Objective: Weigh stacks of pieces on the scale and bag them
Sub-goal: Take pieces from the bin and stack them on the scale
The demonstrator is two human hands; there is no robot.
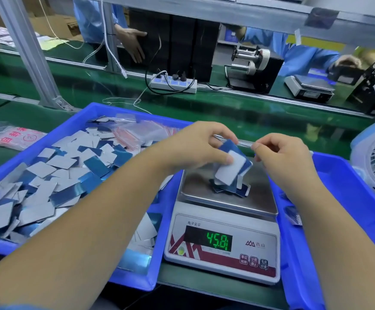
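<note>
Our left hand curls thumb and fingers around a stack of blue-and-white pieces, holding it tilted just above the scale, whose display reads 45.81. Our right hand pinches the edge of a clear bag beside the stack. More pieces fill the blue tray at left.
</note>
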